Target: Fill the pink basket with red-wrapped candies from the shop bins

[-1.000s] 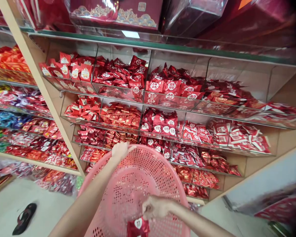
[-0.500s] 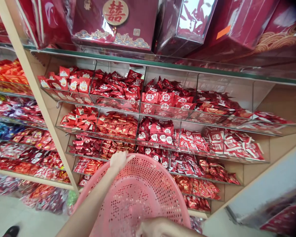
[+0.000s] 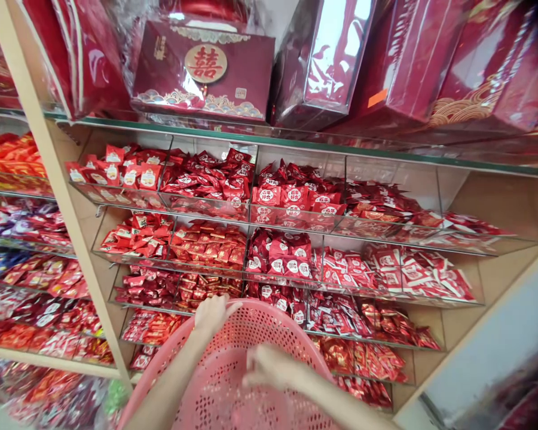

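Note:
A pink perforated plastic basket [image 3: 260,322] stands tilted in front of the shelves, its inside facing me. My left hand [image 3: 213,315] is closed over its far rim, the thumb pointing right along the edge. Over the basket's hollow hovers my right hand [image 3: 271,365], somewhat blurred. Its thumb and fingers are loosely bent and apart, and nothing shows between them. Just beyond the rim lie small red candy packets [image 3: 278,295] in a shelf compartment. The basket's near side runs out of the picture.
Tiered shelves hold red packets [image 3: 291,197] behind clear front strips with dividers. A glass shelf [image 3: 296,138] above carries maroon gift boxes [image 3: 204,77]. A wooden upright [image 3: 67,197] stands left, with more packets beyond. Bagged packets [image 3: 58,397] lie low at the left.
My right hand has risen from low in the basket to its middle, showing more fully. Left hand and basket rim sit slightly lower in view, as the shelves do.

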`<move>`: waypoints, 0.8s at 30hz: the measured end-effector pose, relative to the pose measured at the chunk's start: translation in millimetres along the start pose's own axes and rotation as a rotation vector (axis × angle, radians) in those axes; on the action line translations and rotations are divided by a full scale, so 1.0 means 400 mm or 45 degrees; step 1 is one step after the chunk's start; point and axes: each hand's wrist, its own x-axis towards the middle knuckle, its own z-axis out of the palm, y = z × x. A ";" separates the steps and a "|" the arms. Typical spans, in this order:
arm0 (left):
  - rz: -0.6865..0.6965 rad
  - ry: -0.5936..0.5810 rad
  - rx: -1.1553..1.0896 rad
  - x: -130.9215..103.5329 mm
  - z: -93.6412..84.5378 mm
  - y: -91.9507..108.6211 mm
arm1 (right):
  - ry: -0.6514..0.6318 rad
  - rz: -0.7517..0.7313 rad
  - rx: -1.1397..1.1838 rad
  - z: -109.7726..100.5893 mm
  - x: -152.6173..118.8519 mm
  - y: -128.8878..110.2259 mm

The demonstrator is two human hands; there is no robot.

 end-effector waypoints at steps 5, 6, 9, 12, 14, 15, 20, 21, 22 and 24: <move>-0.021 0.026 -0.033 -0.004 0.013 -0.020 | 0.996 -0.078 -0.204 -0.256 0.043 -0.087; -0.020 0.029 -0.033 -0.005 0.014 -0.024 | 1.103 -0.054 -0.235 -0.289 0.059 -0.093; -0.019 0.019 -0.021 -0.009 0.008 -0.034 | 1.138 0.032 -0.297 -0.340 0.105 -0.089; -0.034 -0.001 -0.016 -0.015 -0.002 -0.039 | 1.052 0.089 -0.317 -0.344 0.135 -0.071; -0.049 -0.013 -0.023 -0.018 -0.006 -0.041 | 1.060 0.077 -0.305 -0.338 0.144 -0.061; -0.052 -0.016 -0.027 -0.019 -0.006 -0.042 | 1.082 0.058 -0.293 -0.336 0.145 -0.057; -0.033 0.017 -0.013 -0.021 0.000 -0.045 | 1.246 -0.078 -0.176 -0.344 0.119 -0.055; -0.038 0.016 -0.010 -0.021 0.000 -0.046 | 1.275 -0.115 -0.146 -0.347 0.105 -0.059; -0.044 0.010 -0.009 -0.020 0.000 -0.046 | 1.295 -0.156 -0.118 -0.350 0.088 -0.064; -0.052 -0.009 -0.009 -0.020 -0.003 -0.045 | 1.289 -0.233 -0.072 -0.347 0.047 -0.077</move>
